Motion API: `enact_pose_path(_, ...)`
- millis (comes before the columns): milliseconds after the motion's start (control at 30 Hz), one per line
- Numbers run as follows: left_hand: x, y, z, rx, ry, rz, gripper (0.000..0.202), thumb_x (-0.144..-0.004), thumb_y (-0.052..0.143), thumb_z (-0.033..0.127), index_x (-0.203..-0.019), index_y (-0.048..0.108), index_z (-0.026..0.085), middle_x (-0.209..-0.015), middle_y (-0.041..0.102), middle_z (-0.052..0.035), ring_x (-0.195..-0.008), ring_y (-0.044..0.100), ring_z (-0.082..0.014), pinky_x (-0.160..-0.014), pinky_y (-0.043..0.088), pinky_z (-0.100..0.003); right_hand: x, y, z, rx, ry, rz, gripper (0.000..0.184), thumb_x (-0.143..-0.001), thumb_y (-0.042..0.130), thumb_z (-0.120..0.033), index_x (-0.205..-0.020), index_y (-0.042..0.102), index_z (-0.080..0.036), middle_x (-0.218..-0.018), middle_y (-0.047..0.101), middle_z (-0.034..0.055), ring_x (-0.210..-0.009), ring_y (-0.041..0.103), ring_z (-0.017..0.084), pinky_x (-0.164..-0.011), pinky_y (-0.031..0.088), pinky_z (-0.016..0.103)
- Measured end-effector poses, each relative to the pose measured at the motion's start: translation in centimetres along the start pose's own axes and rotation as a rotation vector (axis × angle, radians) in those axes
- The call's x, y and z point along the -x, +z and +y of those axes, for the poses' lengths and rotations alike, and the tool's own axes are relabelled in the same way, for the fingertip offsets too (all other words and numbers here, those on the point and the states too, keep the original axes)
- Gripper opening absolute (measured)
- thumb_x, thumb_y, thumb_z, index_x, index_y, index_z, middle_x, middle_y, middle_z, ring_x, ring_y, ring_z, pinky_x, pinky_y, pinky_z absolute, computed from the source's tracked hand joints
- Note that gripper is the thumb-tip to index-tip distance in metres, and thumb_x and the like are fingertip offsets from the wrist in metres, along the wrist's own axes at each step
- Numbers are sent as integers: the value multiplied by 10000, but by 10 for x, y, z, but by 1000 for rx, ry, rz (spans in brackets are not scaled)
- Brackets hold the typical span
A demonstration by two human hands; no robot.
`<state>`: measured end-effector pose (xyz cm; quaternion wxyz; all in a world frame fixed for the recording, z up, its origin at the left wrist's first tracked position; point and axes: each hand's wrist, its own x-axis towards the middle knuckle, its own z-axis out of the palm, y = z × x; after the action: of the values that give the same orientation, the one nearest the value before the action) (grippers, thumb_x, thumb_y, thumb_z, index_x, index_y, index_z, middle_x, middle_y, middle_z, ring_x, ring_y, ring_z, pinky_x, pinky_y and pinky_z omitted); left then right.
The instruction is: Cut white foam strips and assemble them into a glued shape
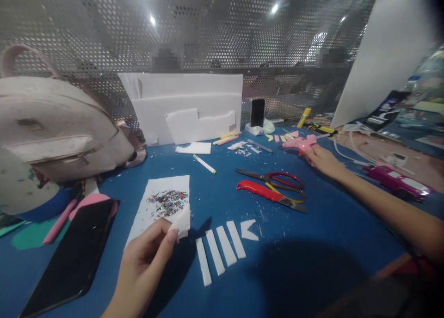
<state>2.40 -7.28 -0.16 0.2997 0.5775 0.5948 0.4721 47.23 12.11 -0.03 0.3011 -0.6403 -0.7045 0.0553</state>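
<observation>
Between the thumb and fingers of my left hand (149,253) is a small white foam piece (182,223). Just beyond it lies a sheet of white paper (145,207) with a heap of colourful bits (168,201) on it. My right hand (321,160) reaches far to the right, its fingers closed on a pink glue gun (301,143) that shows a small red light. Several white foam strips (215,252) lie side by side in front of me, with a notched white piece (249,230) at their right end.
Scissors (286,180) and a red-handled cutter (260,190) lie mid-table. A black phone (72,258) rests at left, near a pale backpack (58,124). White foam boards (194,91) stand at the back. A cable (347,155) and a purple device (398,181) are at right.
</observation>
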Motion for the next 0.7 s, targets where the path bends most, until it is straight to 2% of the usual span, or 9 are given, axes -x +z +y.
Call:
enact_pose_path(167,2,-1,-3,-10,-2,-31,386,-899,522,516,-673,526,203,-598,338,50,-560,282,-126,-547,207,-258,7,6,-1,54,-12,-45,337,-961,441,-461,-862,550,-158,-739,655,68,-537,606,123,-575,429,233)
enact_pose_path(333,4,-2,-4,-26,5,-57,376,-904,518,511,-684,531,206,-604,353,55,-561,293,-122,-561,210,-264,17,-7,-3,184,3,-88,377,-981,385,-493,-1022,562,-162,-908,704,125,-679,679,166,-627,443,246)
enact_pose_path(467,5,-2,-4,-66,51,-59,362,-919,501,486,-687,527,209,-601,358,61,-540,303,-114,-547,223,-258,30,-25,-6,429,93,35,372,-919,474,-537,-901,587,-183,-815,694,138,-657,629,234,-538,354,288)
enact_pose_path(567,7,-3,-7,-108,130,-86,341,-939,486,447,-699,537,211,-591,365,65,-520,308,-109,-522,228,-250,40,-32,-14,597,125,132,321,-899,485,-482,-777,580,-201,-691,656,125,-550,547,247,-495,265,293)
enact_pose_path(633,7,-4,-9,-126,184,-120,329,-951,477,421,-708,547,211,-582,397,65,-505,319,-106,-512,232,-249,39,-30,-23,644,45,107,256,-909,479,-417,-842,611,-209,-694,663,100,-556,550,237,-494,264,281)
enact_pose_path(700,9,-5,-10,-132,215,-142,313,-948,487,404,-712,555,209,-580,446,61,-497,341,-105,-511,240,-251,28,-20,-34,653,-127,6,220,-932,473,-354,-1042,624,-237,-863,708,74,-691,611,214,-531,315,260)
